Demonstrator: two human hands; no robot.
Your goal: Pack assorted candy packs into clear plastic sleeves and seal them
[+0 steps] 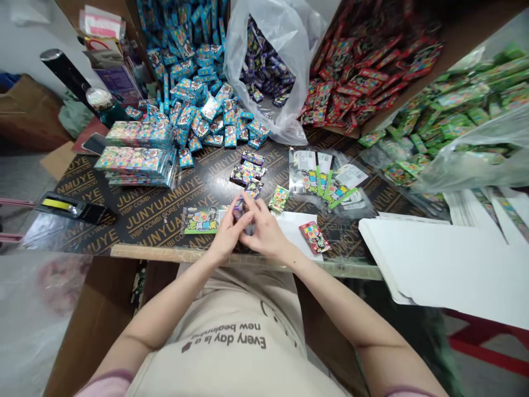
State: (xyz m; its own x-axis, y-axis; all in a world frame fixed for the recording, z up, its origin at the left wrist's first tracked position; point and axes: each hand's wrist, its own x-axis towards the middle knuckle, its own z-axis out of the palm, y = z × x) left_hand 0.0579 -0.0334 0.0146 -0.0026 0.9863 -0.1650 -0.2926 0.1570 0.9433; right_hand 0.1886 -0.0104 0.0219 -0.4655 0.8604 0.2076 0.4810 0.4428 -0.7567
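Close together near the table's front edge, my left hand and my right hand are closed around a small purple candy box. Fingers cover most of it. Just beyond them lie several more purple boxes. To the right of my fingertips is a green box, and a red box rests partly on a white sheet. A printed card in a clear bag lies flat beside my left hand.
Blue boxes heap at the back, beside a plastic bag of purple boxes, red boxes and green boxes. Wrapped stacks and a tape dispenser stand left. Bagged cards and white boards lie right.
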